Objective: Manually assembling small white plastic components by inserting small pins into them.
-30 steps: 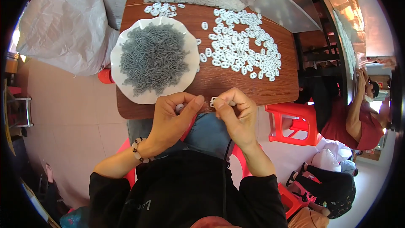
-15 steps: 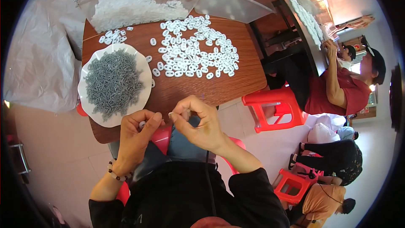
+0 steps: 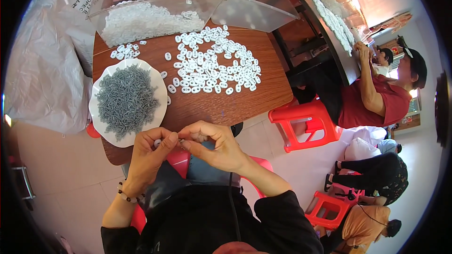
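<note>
Over my lap, just below the table's front edge, my two hands meet at the fingertips. My left hand (image 3: 151,154) is closed around a small white oval piece (image 3: 157,143), which shows between its fingers. Thumb and forefinger of my right hand (image 3: 214,149) pinch against the left fingertips; the tiny item there is mostly hidden. Close by my left hand is a white scalloped plate (image 3: 161,115), heaped with small grey screw-like pieces (image 3: 126,101). Farther back, many white oval pieces with two holes (image 3: 202,62) lie spread on the wooden table (image 3: 202,108).
A clear box (image 3: 150,23) of white pieces stands at the table's back. Plastic bags (image 3: 44,75) are at the left. Right of the table is a red stool (image 3: 306,124); a person in a red shirt (image 3: 376,96) works at another table. More people bend at lower right.
My right hand has moved left and slightly down, bringing its fingertips against those of my left hand. The view has shifted slightly, so the table appears lower.
</note>
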`<act>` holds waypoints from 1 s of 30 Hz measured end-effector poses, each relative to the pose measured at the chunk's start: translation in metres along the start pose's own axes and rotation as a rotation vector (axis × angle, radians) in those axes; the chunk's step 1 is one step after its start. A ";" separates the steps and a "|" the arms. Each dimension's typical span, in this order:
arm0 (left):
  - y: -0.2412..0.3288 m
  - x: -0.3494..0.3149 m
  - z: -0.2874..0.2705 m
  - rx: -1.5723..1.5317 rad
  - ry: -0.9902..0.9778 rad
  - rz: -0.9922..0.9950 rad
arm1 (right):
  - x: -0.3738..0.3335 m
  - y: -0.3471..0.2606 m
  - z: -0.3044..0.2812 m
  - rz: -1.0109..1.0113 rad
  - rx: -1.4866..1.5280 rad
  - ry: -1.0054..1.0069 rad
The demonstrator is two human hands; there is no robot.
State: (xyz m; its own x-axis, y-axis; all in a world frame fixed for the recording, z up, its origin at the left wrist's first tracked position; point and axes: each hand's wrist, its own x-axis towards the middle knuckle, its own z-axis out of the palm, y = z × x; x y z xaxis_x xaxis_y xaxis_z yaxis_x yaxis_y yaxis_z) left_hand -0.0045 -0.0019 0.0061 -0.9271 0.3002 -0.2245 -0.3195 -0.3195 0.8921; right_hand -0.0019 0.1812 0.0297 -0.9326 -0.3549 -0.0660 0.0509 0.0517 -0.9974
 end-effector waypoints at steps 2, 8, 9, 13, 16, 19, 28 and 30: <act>0.005 0.000 -0.001 -0.009 -0.026 -0.038 | 0.001 0.000 0.001 -0.001 0.036 0.001; 0.008 0.001 -0.006 -0.042 -0.112 -0.118 | 0.004 0.000 -0.002 0.007 0.109 -0.047; 0.008 0.001 -0.006 -0.031 -0.117 -0.125 | 0.004 0.000 -0.003 -0.003 0.076 -0.057; 0.005 0.000 -0.007 -0.027 -0.113 -0.141 | 0.005 -0.002 -0.006 0.031 0.045 -0.084; 0.003 0.000 -0.005 -0.042 -0.098 -0.122 | 0.006 0.002 -0.005 0.031 0.036 -0.070; 0.004 0.000 -0.004 0.026 -0.077 -0.062 | 0.006 0.005 -0.005 -0.045 0.007 -0.067; 0.002 0.000 -0.004 0.210 -0.006 0.016 | 0.006 0.000 -0.005 -0.131 -0.175 -0.007; 0.003 0.000 -0.004 0.251 0.068 0.032 | 0.007 -0.011 -0.006 -0.233 -0.408 0.035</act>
State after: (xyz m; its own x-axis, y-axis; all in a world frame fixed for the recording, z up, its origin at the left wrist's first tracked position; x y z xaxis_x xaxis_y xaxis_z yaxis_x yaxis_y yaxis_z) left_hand -0.0059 -0.0066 0.0071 -0.9496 0.2298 -0.2132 -0.2393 -0.0921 0.9666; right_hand -0.0106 0.1834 0.0402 -0.9144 -0.3690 0.1663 -0.2991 0.3392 -0.8919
